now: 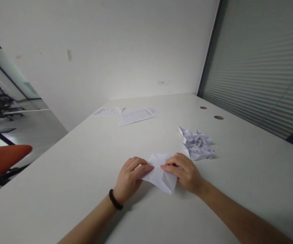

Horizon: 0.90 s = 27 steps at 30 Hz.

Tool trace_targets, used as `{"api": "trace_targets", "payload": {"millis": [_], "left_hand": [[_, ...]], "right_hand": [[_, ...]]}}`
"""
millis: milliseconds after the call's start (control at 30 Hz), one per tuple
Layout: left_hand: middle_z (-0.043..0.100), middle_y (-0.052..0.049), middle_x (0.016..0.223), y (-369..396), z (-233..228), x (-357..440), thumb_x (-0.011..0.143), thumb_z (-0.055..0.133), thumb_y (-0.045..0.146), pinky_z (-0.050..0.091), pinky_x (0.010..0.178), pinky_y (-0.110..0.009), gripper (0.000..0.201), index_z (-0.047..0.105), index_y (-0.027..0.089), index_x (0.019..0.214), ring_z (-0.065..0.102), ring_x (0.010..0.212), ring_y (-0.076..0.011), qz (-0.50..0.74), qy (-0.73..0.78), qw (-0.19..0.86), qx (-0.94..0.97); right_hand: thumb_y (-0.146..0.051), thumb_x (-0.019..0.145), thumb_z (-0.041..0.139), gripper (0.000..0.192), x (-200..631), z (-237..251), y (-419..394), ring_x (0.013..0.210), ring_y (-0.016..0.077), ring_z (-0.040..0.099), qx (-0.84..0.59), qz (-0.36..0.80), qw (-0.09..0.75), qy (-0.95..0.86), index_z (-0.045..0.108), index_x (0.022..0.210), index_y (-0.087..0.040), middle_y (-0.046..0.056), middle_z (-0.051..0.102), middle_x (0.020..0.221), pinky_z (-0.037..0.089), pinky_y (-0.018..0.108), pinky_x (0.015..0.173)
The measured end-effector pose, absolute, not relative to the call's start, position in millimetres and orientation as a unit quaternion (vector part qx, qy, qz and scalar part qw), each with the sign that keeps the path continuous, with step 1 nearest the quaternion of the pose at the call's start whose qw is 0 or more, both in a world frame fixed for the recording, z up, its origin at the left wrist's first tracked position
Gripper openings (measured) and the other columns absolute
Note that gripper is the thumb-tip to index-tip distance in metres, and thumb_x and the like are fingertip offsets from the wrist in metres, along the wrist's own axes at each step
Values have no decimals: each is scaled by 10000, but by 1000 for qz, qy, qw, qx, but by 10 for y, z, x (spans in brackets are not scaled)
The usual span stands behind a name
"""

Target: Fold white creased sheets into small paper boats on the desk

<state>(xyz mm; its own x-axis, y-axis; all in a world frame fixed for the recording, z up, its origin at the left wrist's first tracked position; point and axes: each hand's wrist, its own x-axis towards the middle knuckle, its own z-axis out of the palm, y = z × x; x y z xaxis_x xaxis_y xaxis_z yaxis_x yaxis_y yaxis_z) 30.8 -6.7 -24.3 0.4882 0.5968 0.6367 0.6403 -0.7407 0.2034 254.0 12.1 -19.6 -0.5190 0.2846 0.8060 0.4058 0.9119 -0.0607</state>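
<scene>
We look from a single head-worn camera, tilted forward and down across the white table point(90, 162) toward its far edge and the wall point(110, 44) behind. The near edge lies below the frame; our forearms enter from the bottom, close to the lens.

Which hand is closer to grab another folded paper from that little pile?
The right hand, most likely. The pile of folded papers lies just beyond it on the table, on the right side. The left hand sits on the far side of the folded paper that both hands press.
</scene>
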Motion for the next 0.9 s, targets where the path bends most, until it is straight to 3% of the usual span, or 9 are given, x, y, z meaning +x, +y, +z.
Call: {"api": "trace_targets", "payload": {"millis": [133, 233, 300, 467, 600, 733, 833, 900], "left_hand": [[605, -52, 880, -33, -260, 313, 780, 496, 58, 434, 717, -311, 238, 618, 209, 917, 527, 827, -181, -305, -389, -1, -869], [603, -48, 927, -21, -256, 324, 713, 520, 22, 439, 753, -316, 310, 625, 218, 930, 530, 863, -184, -229, -393, -57, -889], [589, -50, 981, -38, -222, 334, 688, 562, 63, 430, 792, -337, 348, 615, 233, 987, 526, 901, -196, -199, -381, -81, -899], [560, -68, 1071, -97, -132, 346, 720, 630, 403, 388, 863, -405, 359, 604, 257, 1047, 505, 968, -238, -174, -344, -102, -917], [595, -57, 990, -71, -196, 321, 863, 469, 344, 421, 806, -335, 228, 654, 243, 948, 534, 903, -190, -197, -349, -118, -908], [614, -52, 883, -43, -248, 331, 893, 399, 264, 444, 723, -271, 333, 663, 173, 713, 555, 788, -151, -226, -402, -140, -876], [616, -48, 842, -43, -245, 368, 885, 402, 250, 447, 692, -251, 385, 622, 159, 582, 563, 751, -143, -229, -440, -150, -855], [615, -49, 862, -39, -251, 384, 866, 435, 242, 452, 701, -250, 321, 637, 165, 628, 568, 769, -149, -235, -460, -148, -843]], "right_hand": [[-68, 807, 478, 227, 2540, -243, 139, 703, 159, 477, -223, -35, 352, -909, 653, 897, -180, 53, 604, 787, 396, 291, 629], [-10, 747, 482, 304, 2547, -298, 145, 772, 155, 515, -254, 59, 229, -938, 658, 900, -204, 34, 613, 845, 411, 272, 686], [-2, 718, 497, 339, 2552, -311, 132, 822, 151, 530, -271, 119, 192, -936, 655, 932, -212, 28, 614, 889, 416, 260, 734], [-115, 684, 610, 266, 2558, -231, 80, 837, 160, 544, -295, 193, 203, -914, 659, 931, -201, 35, 617, 921, 418, 265, 764], [-242, 760, 601, 170, 2550, -153, 74, 830, 162, 556, -292, 217, 225, -904, 653, 908, -174, 50, 643, 888, 411, 268, 757], [-258, 874, 442, 241, 2534, -182, 112, 669, 143, 552, -346, 231, 242, -877, 650, 801, -161, 31, 631, 700, 401, 246, 627], [-217, 842, 478, 226, 2520, -275, 150, 580, 124, 532, -414, 257, 268, -831, 597, 1032, -183, 1, 616, 688, 400, 233, 569], [-159, 797, 515, 372, 2510, -336, 170, 633, 124, 547, -437, 258, 288, -812, 510, 1166, -203, 16, 621, 821, 429, 237, 603]]}}
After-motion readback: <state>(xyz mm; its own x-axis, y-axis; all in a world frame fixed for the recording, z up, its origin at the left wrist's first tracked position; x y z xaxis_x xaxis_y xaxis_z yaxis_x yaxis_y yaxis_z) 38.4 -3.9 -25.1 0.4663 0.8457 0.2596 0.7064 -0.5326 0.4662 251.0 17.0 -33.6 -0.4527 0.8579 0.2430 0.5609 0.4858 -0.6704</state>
